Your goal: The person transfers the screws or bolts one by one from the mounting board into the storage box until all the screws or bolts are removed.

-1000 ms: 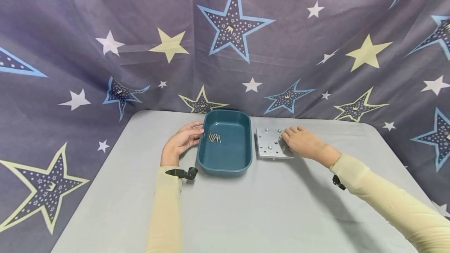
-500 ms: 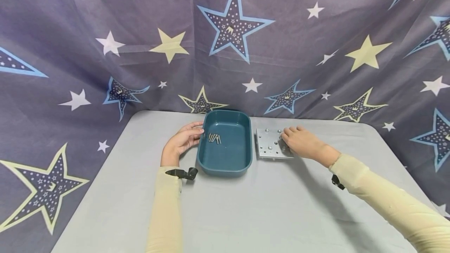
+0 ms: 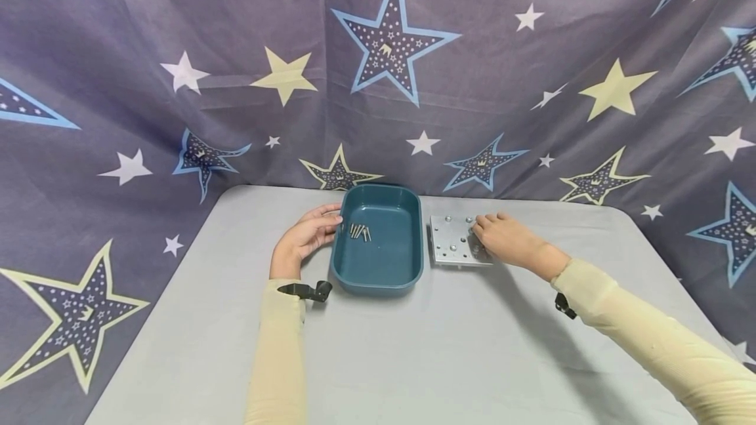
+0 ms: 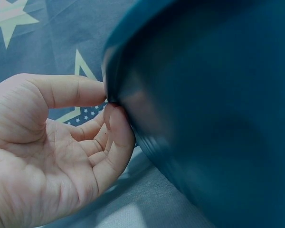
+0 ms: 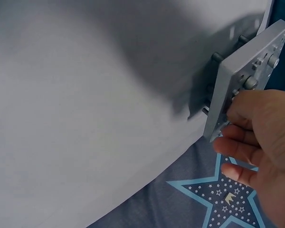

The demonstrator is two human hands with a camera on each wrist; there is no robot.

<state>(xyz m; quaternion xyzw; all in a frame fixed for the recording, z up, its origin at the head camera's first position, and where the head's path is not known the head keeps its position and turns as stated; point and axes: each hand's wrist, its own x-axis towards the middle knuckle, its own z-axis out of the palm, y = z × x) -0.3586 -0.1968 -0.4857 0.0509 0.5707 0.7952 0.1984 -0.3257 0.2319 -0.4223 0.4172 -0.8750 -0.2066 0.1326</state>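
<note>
A teal plastic bin (image 3: 378, 288) stands at the back middle of the table, with several slim screws (image 3: 360, 232) lying in its left part. My left hand (image 3: 304, 238) holds the bin's left rim, thumb on the rim and fingers curled beneath it in the left wrist view. Right of the bin is a square metal plate (image 3: 444, 236) with holes and several bolts, their heads (image 5: 250, 82) on top and shanks (image 5: 217, 57) poking out below. At the plate's right side my right hand (image 3: 510, 241) pinches a bolt, mostly hidden behind the thumb and fingers.
A grey-white cloth covers the table (image 3: 401, 359). Behind it hangs a dark purple curtain (image 3: 236, 31) printed with stars. Black camera mounts sit on both wrists, the left one (image 3: 321, 291) beside the bin's front left corner.
The right hand shifts very slightly at the plate, its fingertips staying at the same spot. Bin, screws and left hand stay as they were.
</note>
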